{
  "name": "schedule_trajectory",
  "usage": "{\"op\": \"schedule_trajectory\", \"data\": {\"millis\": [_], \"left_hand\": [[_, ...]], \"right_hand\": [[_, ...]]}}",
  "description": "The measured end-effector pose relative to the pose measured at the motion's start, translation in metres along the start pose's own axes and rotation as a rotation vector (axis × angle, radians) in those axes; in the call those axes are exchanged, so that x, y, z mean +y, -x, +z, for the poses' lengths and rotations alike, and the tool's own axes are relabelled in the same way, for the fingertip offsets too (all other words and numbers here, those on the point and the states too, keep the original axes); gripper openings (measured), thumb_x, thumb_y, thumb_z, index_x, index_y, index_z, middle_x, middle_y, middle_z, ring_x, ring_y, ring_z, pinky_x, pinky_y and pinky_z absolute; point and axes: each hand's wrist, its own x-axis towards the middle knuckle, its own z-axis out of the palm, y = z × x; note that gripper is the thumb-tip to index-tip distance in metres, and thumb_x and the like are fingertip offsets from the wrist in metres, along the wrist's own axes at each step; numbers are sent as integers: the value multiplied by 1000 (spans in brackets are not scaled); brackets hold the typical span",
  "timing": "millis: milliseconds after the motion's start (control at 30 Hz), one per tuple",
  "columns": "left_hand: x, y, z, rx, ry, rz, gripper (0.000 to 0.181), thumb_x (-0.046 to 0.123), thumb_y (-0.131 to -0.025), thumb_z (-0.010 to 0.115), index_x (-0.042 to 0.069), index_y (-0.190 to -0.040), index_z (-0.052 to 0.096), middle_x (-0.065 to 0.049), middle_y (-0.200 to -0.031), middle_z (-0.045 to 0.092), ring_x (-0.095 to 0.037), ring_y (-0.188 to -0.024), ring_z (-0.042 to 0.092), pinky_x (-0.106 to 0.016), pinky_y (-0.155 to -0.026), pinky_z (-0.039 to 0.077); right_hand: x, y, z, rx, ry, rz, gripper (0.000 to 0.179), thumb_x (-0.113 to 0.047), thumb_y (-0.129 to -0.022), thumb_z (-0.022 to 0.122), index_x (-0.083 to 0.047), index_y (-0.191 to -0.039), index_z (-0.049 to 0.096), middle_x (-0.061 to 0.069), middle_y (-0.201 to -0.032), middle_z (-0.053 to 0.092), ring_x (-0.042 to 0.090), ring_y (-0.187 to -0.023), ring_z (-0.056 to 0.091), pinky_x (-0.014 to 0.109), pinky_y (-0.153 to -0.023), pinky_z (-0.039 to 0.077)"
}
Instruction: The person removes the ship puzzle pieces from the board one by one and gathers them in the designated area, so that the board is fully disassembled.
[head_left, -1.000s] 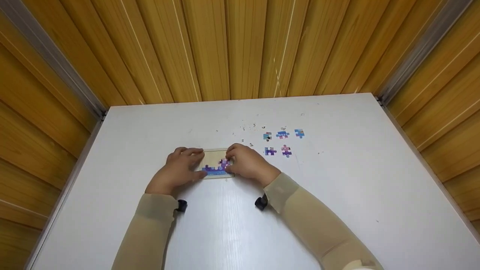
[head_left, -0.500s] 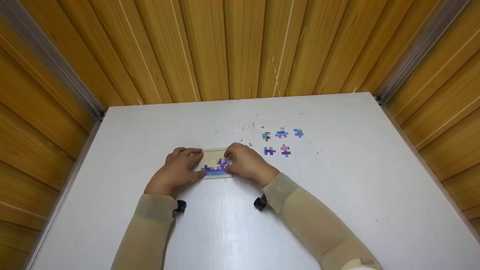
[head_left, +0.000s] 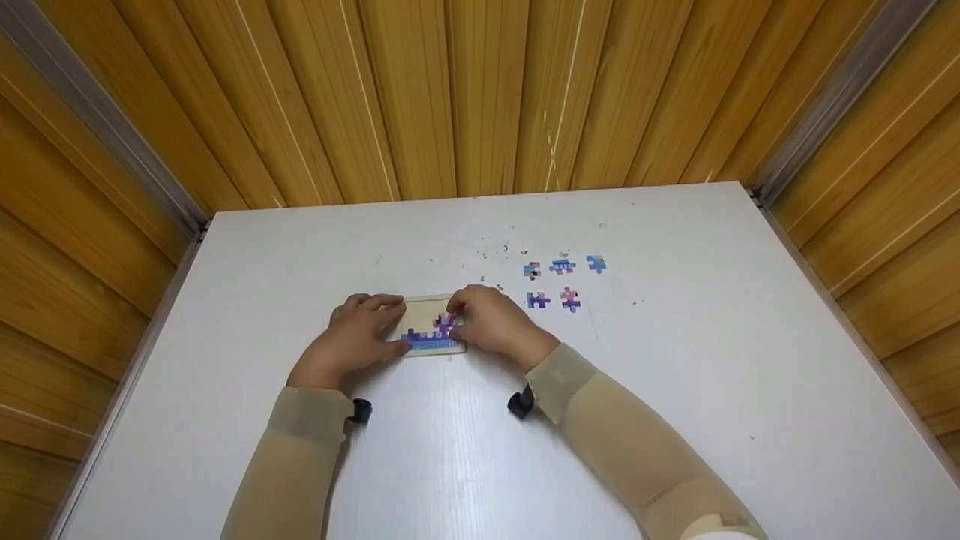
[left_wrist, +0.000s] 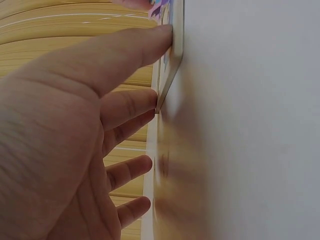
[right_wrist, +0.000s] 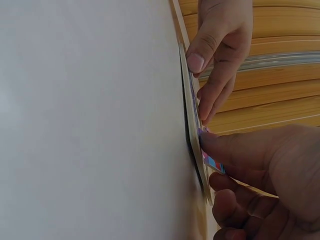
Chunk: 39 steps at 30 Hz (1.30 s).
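Note:
A small wooden puzzle tray [head_left: 424,311] lies on the white table, with joined blue and purple pieces [head_left: 426,342] along its near side. My left hand [head_left: 354,337] steadies the tray's left end, thumb on the near corner and index finger at the far corner. In the left wrist view its fingers [left_wrist: 131,107] are straight and spread. My right hand [head_left: 496,319] is at the tray's right end and pinches a jigsaw piece [right_wrist: 215,163] between thumb and fingers. That piece is tilted over the tray edge in the right wrist view, partly hidden by the thumb.
Several loose jigsaw pieces lie to the right of the tray in two rows, among them a blue one [head_left: 596,263] and a pink and purple one [head_left: 570,298]. Dark specks dot the white table [head_left: 675,360]. A yellow wood-look wall [head_left: 480,97] stands behind it.
Both hands stay at the tray with almost no movement. The whole view shifts very slightly.

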Motion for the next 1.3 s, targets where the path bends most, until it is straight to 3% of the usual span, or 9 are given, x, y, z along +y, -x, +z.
{"op": "schedule_trajectory", "data": {"millis": [367, 1133, 1300], "left_hand": [[-3, -1, 2, 19, -17, 27, 77, 44, -102, 80, 15, -169, 54, -4, -181, 47, -45, -168, 33, -74, -137, 26], [-3, 0, 1, 8, 8, 16, 80, 45, -101, 81, 15, -170, 53, -3, -182, 45, -44, -171, 28, -73, -139, 22], [-2, 0, 2, 14, 3, 10, 81, 45, -101, 82, 15, -170, 53, -3, -182, 45, -44, -170, 29, -75, -137, 25]], "right_hand": [[0, -1, 1, -4, 11, -32, 35, -15, -98, 87, -8, -131, 82, 11, -124, 78, 31, -118, 74, 50, -112, 59], [1, -1, 2, -8, 0, -46, 31, -12, -100, 83, -11, -131, 84, 12, -127, 77, 31, -119, 73, 50, -112, 59], [1, 0, -2, 1, -32, -30, 25, -15, -102, 82, -13, -126, 86, 10, -130, 78, 31, -126, 73, 51, -117, 56]]}}
